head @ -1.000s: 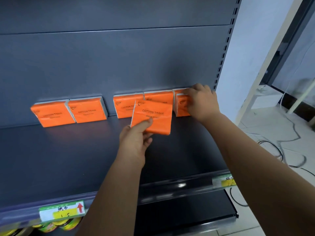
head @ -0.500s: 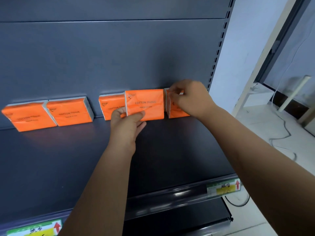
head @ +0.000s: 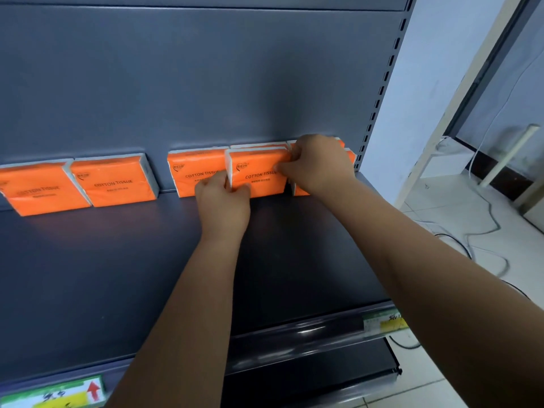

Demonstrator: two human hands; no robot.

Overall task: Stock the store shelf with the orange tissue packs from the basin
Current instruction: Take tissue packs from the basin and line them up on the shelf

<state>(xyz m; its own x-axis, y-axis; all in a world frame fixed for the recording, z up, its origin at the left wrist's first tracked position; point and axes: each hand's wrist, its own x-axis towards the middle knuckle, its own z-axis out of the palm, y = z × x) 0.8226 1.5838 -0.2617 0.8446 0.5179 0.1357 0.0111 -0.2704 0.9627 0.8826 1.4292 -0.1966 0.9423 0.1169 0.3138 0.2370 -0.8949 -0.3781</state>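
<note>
The orange tissue pack (head: 259,173) stands upright near the back edge of the shelf (head: 117,275), toward its right end, with the face printed "COTTON TISSUE" turned to me. The left hand (head: 223,201) holds it at the lower left corner. The thumb lies bent on the front face, and the other fingers go around the side of the pack, where I cannot see them well. The right hand (head: 318,166) pinches the right edge of the same pack near its top, with the fingers curled. Just behind it I see the top of a rear pack (head: 259,146), which is close to the back panel (head: 206,83). On the left is the neighbour pack (head: 197,172), just beside it and partly covered by the left hand. At the back right corner of the shelf the corner pack (head: 350,157) is mostly hidden by the right hand, so I cannot tell if it is one or two. Further left along the back edge, after a gap, the fourth pack (head: 114,182) touches the far-left pack (head: 38,189). The front edge of the shelf carries a green price label (head: 59,393) at the left and a second label (head: 382,320) at the right. Past the right end, cables (head: 482,231) lie on the pale floor (head: 441,207).
</note>
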